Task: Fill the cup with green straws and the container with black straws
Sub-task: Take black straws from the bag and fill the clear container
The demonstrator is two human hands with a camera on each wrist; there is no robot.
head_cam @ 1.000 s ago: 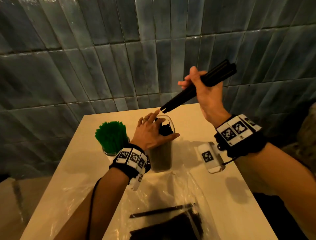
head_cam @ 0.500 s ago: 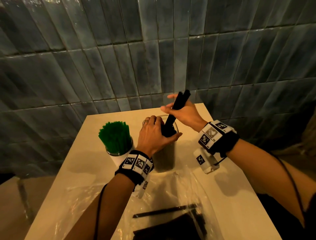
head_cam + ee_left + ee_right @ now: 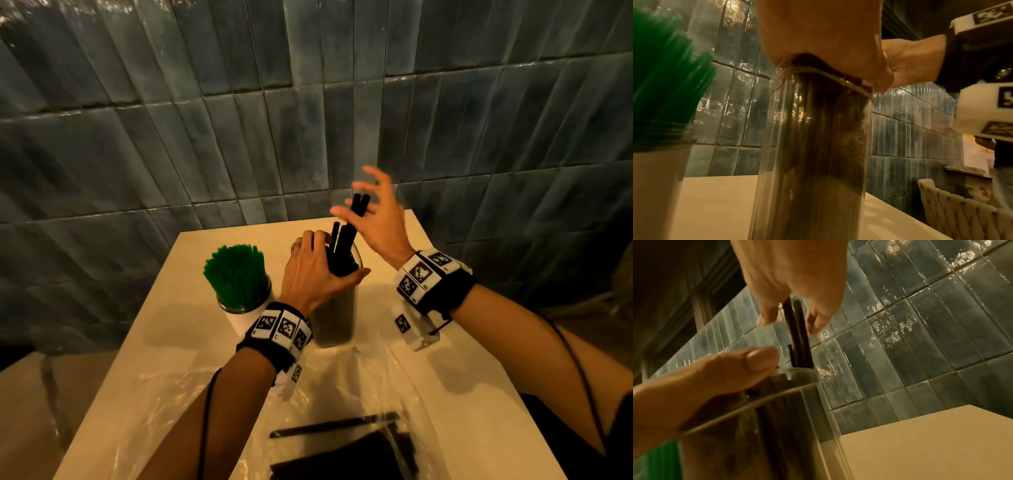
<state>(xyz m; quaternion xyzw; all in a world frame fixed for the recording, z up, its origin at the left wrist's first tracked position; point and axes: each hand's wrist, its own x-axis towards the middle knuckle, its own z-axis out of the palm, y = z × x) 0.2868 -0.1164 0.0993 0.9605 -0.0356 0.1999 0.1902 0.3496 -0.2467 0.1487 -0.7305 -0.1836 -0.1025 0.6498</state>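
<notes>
The clear container (image 3: 337, 308) stands upright near the middle of the pale table (image 3: 164, 342), packed with black straws (image 3: 342, 246); a few of them stick up above the rim, leaning toward the right hand. Just to its left stands the white cup (image 3: 239, 317), full of green straws (image 3: 236, 274) that fan out above its glass-like rim.

Half a second ago the right hand (image 3: 376, 219) was pinched around a bundle of black straws, pushing its lower end into the container. Now that hand has lifted and spread: the fingers (image 3: 375, 174) are splayed and mostly straight, and the tallest straws pass in front of the palm. The right wrist view shows those straws (image 3: 797, 331) running between two loosely parted fingertips, so the grip looks released, though a light touch cannot be ruled out.

The left hand (image 3: 313, 274) has stayed where it was, draped over the container's mouth on the near left side. Its thumb reaches across the front of the rim, and its fingers curl over the far edge against the straws, steadying the container from above. The left wrist view shows the palm (image 3: 818, 32) pressed down on the rim.

Nearer the person, a clear plastic bag (image 3: 359, 394) lies on the table with more loose black straws (image 3: 335, 430) on it.
</notes>
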